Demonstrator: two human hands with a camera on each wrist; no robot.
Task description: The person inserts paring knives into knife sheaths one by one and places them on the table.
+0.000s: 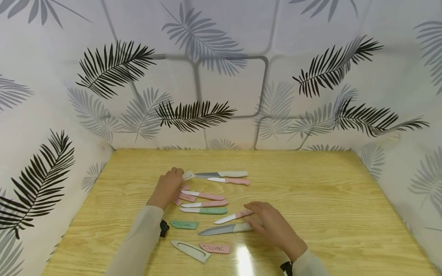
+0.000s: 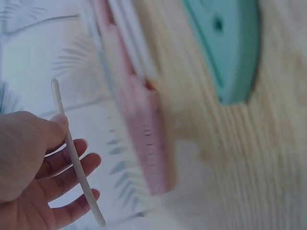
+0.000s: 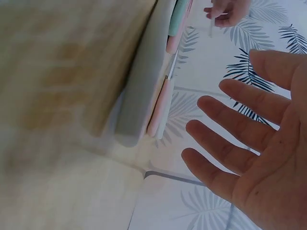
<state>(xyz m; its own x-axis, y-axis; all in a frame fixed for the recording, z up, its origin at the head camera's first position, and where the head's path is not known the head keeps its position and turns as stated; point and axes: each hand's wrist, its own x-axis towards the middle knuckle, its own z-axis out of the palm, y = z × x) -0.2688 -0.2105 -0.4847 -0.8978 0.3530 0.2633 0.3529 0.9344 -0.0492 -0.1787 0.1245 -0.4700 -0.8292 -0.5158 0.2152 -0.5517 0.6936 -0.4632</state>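
Observation:
My left hand [image 1: 170, 186] pinches a white blade sheath [image 1: 188, 175] between thumb and fingers; the left wrist view shows this sheath [image 2: 76, 158] edge-on, raised off the table. Just right of it at the back lie a white-handled knife [image 1: 233, 174] and a pink-handled knife [image 1: 238, 181]. My right hand [image 1: 272, 226] hovers by the handles of a large white-handled knife [image 1: 221, 229] and a pink-handled knife [image 1: 229, 219]. In the right wrist view its fingers [image 3: 220, 143] are spread, holding nothing, apart from the white handle [image 3: 144, 81].
Mid-table lie two more pink-handled knives [image 1: 212, 196] and a green-handled knife [image 1: 213, 210]. Pink sheaths [image 1: 187, 197] sit partly under the left hand. Nearer the front are a green sheath [image 1: 184, 225], a white sheath [image 1: 190, 251] and a pink sheath [image 1: 215, 248]. Patterned cloth [image 1: 228, 84] surrounds the table.

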